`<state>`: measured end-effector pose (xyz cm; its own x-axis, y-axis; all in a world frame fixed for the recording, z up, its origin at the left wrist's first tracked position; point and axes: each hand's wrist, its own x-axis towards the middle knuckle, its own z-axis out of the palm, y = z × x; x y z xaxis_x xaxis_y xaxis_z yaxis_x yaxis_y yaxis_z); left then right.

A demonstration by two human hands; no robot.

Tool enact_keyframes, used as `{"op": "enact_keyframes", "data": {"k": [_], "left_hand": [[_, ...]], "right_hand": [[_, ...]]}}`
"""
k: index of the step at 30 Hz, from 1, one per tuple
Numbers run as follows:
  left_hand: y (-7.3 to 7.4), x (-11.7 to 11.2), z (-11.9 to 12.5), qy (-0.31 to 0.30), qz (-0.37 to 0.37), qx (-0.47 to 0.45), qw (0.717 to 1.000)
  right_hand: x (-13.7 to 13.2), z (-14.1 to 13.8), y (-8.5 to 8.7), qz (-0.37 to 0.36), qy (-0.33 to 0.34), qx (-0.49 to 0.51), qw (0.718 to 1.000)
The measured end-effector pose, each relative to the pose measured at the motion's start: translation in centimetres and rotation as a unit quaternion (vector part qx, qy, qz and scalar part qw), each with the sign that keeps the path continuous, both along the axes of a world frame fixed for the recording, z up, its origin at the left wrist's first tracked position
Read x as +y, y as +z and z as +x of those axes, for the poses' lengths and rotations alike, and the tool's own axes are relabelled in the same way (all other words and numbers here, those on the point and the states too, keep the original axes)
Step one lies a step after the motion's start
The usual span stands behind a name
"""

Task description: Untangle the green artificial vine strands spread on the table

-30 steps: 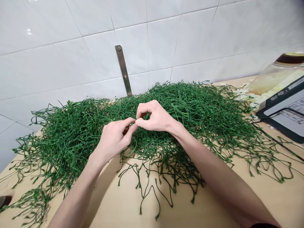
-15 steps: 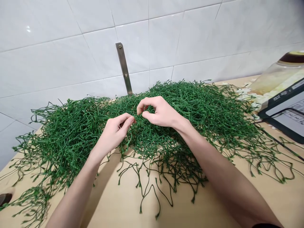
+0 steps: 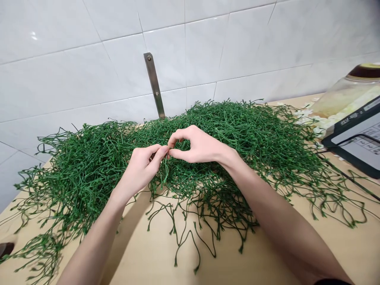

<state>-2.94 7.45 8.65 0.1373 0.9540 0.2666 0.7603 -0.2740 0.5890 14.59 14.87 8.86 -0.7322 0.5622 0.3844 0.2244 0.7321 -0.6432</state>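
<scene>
Green stems (image 3: 252,130) lie heaped on the table (image 3: 154,249); left hand (image 3: 142,164) and right hand (image 3: 202,146) meet over them, each pinched thumb to forefinger, what lies between hidden from view

Tiled wall (image 3: 89,79): pale, glossy, faintly marbled, thinly jointed in dark lines.
Metal strip (image 3: 154,85): screwed to the tiled wall, tilted.
Counter (image 3: 142,253): pale, wood-toned, set along the tiled wall.
Light: mirrored brightly, high on the left.
</scene>
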Motion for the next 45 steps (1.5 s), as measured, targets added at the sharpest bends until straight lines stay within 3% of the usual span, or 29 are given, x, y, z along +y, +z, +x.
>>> {"op": "enact_keyframes", "data": {"k": [3, 8, 12, 16, 24, 28, 34, 40, 45], "left_hand": [[0.0, 0.0, 0.2, -0.013, 0.008, 0.005, 1.000], [0.0, -0.3, 0.3, -0.019, 0.003, -0.010, 1.000], [0.2, -0.4, 0.1, -0.037, -0.047, -0.048, 0.997], [0.4, -0.2, -0.4, -0.055, -0.087, -0.085, 0.991], [0.2, 0.1, -0.4, -0.052, -0.106, -0.116, 0.986], [0.0, 0.2, -0.8, -0.047, -0.098, -0.133, 0.985], [0.0, 0.2, -0.7, 0.000, -0.089, -0.138, 0.986], [-0.2, 0.1, -0.3, -0.004, -0.076, -0.168, 0.983], [-0.2, 0.1, -0.3, 0.007, -0.052, -0.164, 0.985]], "right_hand": [[0.0, -0.2, -0.2, 0.026, -0.023, -0.033, 0.999], [-0.1, -0.5, -0.6, 0.049, -0.006, -0.036, 0.998], [-0.3, -0.8, -0.6, 0.100, -0.010, -0.013, 0.995], [-0.7, -0.9, -0.2, 0.168, 0.004, -0.053, 0.984], [0.0, -0.8, -0.7, 0.190, 0.021, -0.038, 0.981], [1.3, -0.2, -1.5, 0.165, 0.015, -0.029, 0.986], [1.2, 0.1, -1.1, 0.079, -0.070, 0.032, 0.994], [0.4, 0.1, -0.2, -0.034, 0.054, 0.026, 0.998], [0.3, 0.0, -0.7, -0.008, 0.029, 0.020, 0.999]]}}
